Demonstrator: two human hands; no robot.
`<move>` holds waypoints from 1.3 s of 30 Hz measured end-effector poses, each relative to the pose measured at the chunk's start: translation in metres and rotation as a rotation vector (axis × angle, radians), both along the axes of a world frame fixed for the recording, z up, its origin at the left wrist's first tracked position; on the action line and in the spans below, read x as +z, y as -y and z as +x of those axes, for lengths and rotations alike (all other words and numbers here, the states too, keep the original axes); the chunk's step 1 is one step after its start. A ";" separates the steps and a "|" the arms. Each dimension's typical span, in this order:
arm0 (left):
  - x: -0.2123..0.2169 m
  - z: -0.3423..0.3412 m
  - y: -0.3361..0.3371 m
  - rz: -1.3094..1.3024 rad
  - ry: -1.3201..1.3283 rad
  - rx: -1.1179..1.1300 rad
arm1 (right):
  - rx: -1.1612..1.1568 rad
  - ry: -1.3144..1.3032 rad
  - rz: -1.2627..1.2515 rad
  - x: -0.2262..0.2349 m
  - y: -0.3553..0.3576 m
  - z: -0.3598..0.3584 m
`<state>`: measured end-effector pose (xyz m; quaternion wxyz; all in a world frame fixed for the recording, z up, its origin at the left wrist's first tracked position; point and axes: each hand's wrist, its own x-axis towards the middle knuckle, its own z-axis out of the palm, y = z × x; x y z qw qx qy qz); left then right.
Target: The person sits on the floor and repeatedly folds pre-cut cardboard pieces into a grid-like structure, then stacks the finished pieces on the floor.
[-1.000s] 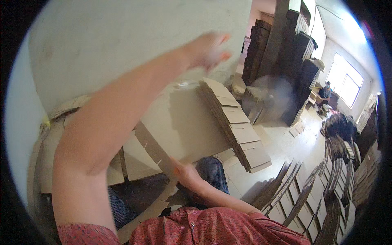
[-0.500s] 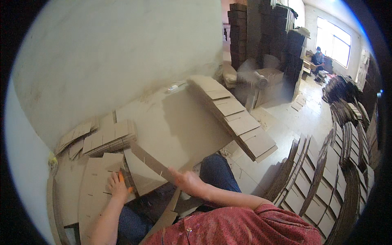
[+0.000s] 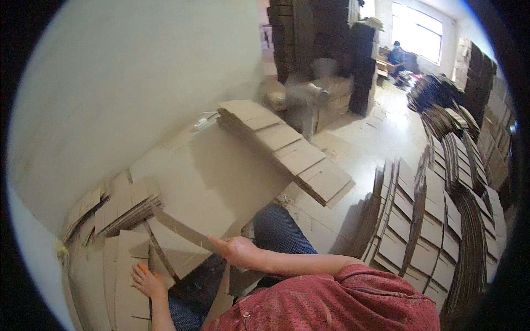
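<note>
Brown cardboard surrounds me. Near 7 o'clock my right hand pinches the near end of a narrow strip, which reaches out toward 8. My left hand, between 7 and 8, rests palm down, fingers somewhat spread, on a slotted sheet. To do this well, I'd judge, that palm should press lightly and evenly so the slots don't bend, and the pinch should be firm without creasing the strip. Counting: two hands, one pinched strip, one long stack at 1, two bundles between 8 and 9, one person at 2. The rows at 4 overlap too much to count.
</note>
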<state>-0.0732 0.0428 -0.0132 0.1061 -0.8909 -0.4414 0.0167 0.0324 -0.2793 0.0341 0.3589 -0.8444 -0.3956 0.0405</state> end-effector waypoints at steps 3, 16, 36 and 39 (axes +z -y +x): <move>0.000 0.002 0.009 0.050 -0.001 0.048 | -0.012 0.049 0.043 -0.002 0.002 -0.004; -0.036 0.004 0.017 0.096 0.221 -0.592 | -0.017 0.106 0.109 -0.019 0.001 0.002; -0.064 0.013 0.018 -0.321 0.454 -0.654 | -0.016 0.085 0.091 -0.007 0.004 0.000; -0.080 0.014 0.007 -0.498 0.645 -0.593 | -0.008 0.081 0.088 -0.003 0.003 -0.002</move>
